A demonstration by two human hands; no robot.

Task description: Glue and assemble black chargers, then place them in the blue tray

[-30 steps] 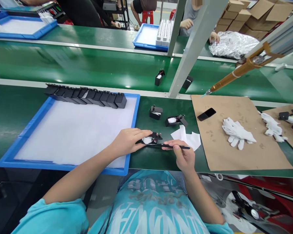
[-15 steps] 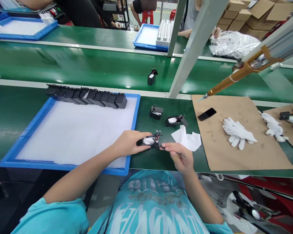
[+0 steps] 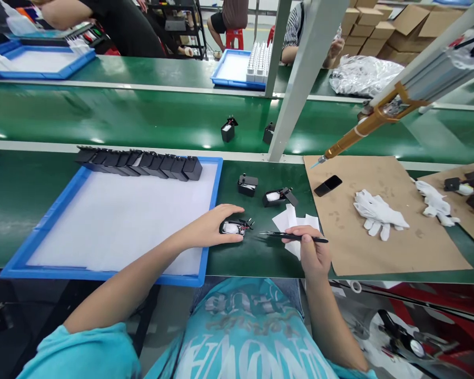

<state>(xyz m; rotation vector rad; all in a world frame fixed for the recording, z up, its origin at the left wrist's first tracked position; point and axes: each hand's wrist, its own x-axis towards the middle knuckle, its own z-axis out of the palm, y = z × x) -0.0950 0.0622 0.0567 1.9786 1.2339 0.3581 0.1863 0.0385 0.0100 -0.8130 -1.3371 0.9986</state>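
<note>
My left hand (image 3: 212,226) curves around a small open black plug-in housing (image 3: 233,227) on the green bench. A white part and thin wires show inside the housing, and its two prongs point right. The index finger is spread away from it, while the thumb lies along its near side. In my right hand (image 3: 311,249) are dark tweezers (image 3: 294,236), their tips pointing left, apart from the housing. White paper pieces (image 3: 292,217) lie beneath and behind the tweezers. Two more open black housings, one upright (image 3: 247,185) and one with its lid swung aside (image 3: 275,197), sit beyond.
A blue-rimmed tray (image 3: 212,210) with a row of black housings (image 3: 142,163) stands left. On the right are brown cardboard (image 3: 339,237), a dark phone-like object (image 3: 328,185), white gloves (image 3: 379,213) and a slanted dispenser (image 3: 351,138). A metal post (image 3: 300,89) rises by the belt (image 3: 142,116).
My right hand has drawn the tweezers rightward, away from the housing. My left index finger has spread off it. On the belt, one housing has shifted left and another shows beside the post.
</note>
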